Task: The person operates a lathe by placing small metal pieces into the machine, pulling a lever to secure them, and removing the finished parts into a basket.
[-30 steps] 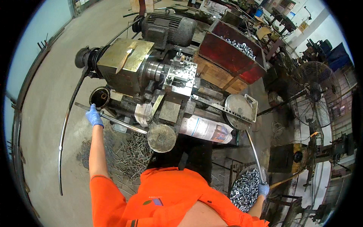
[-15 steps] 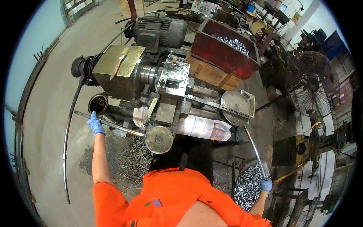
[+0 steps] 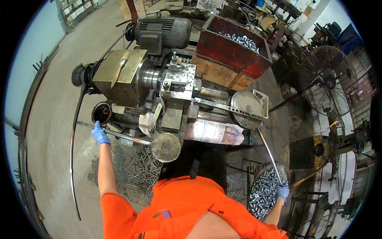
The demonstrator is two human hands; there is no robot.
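Note:
My left hand [image 3: 100,134], in a blue glove, is closed around a metal lever bar [image 3: 129,138] that runs to a round metal disc [image 3: 166,147]. Just beyond those fingers is a dark round cup [image 3: 102,113], oily inside. Over at the right, my right hand [image 3: 283,191], also gloved, grips the lower end of a long steel lever [image 3: 269,153]. That lever slopes down from a larger round plate [image 3: 246,104]. Under and beside the right hand stands a container full of small shiny metal parts [image 3: 262,196]. Both bars belong to a lathe-like machine [image 3: 178,81].
A brush [image 3: 119,71] lies on the machine's brass-coloured cover. Behind it are a motor [image 3: 163,34] and a red bin [image 3: 232,51] of metal parts on a wooden crate. A large fan [image 3: 329,79] stands right. Metal scraps [image 3: 145,169] litter the floor; a hanging rod [image 3: 71,171] is left.
The view has shifted slightly. Both hands keep their hold on the levers, with the right one sitting a touch higher in the picture.

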